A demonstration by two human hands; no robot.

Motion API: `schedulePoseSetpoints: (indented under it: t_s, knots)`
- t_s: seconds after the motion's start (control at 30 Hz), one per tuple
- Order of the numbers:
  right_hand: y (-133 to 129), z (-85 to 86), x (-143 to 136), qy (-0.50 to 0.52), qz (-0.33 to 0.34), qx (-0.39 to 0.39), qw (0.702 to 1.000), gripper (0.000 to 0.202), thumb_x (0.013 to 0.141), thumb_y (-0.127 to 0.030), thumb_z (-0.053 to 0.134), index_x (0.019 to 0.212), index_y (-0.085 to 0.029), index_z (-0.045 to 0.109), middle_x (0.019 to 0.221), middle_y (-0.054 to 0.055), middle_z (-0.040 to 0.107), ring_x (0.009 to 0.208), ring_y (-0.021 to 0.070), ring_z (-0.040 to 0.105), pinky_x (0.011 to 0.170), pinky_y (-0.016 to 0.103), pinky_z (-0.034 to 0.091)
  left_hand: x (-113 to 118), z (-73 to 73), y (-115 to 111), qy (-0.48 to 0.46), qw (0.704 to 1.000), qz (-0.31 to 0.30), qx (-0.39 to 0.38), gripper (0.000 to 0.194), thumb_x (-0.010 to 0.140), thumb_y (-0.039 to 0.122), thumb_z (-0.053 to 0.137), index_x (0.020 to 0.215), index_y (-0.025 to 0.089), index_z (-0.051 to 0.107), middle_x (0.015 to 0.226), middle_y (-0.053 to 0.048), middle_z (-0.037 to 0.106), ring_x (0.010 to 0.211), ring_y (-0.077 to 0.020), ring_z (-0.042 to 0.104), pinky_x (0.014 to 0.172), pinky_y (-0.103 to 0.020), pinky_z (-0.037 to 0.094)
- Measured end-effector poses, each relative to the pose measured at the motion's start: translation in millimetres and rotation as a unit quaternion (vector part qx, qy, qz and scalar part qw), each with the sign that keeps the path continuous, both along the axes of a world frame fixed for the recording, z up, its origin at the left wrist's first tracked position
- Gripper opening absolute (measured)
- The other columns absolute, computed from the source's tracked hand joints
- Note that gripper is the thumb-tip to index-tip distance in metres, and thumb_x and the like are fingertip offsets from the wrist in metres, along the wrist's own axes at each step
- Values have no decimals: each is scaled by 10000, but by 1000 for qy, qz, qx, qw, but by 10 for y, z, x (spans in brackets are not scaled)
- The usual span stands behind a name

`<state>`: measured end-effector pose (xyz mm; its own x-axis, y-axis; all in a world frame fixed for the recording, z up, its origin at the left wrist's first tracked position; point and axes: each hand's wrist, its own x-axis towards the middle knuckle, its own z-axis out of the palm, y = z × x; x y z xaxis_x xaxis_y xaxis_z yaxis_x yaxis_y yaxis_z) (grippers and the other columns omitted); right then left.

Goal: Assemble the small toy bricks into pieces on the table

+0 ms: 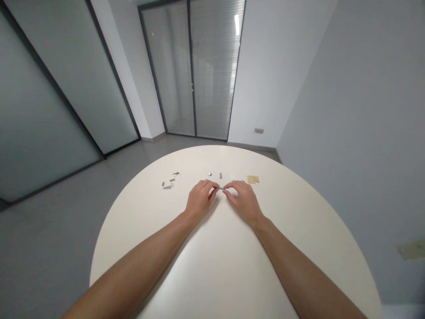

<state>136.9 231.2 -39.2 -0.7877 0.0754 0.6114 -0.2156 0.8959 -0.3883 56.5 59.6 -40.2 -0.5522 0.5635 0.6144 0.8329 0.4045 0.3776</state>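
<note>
A small grey strip (221, 188) spans the gap between my two hands above the table. My left hand (201, 196) pinches its left end between thumb and fingers. At its right end, my right hand (244, 198) grips it in the same way, thumb below and fingers above. Just beyond the hands lie a small grey piece (221, 175) and a tiny shiny cluster (210, 174). Yellowish sheets (253, 179) rest past my right hand. What the strip is exactly is too small to tell.
The round cream table (212, 266) fills the lower middle. Toward its left back lie several small grey pieces (167, 187), a tiny yellowish piece (172, 184) and a dark cluster (176, 173). Glass panels and walls stand beyond the table.
</note>
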Motion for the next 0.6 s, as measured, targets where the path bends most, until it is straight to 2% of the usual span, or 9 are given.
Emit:
schedulePoseSetpoints:
  t_s: [0.6]
  knots:
    - [4, 12, 8, 4, -2, 6, 1000, 113, 934, -311, 605, 992, -248, 678, 1010, 57, 730, 999, 253, 632, 896, 410, 437, -7, -11, -6, -9, 1000, -1, 3, 101, 963, 233, 553, 991, 233, 650, 958, -25, 713, 949, -196, 626, 856, -337, 493]
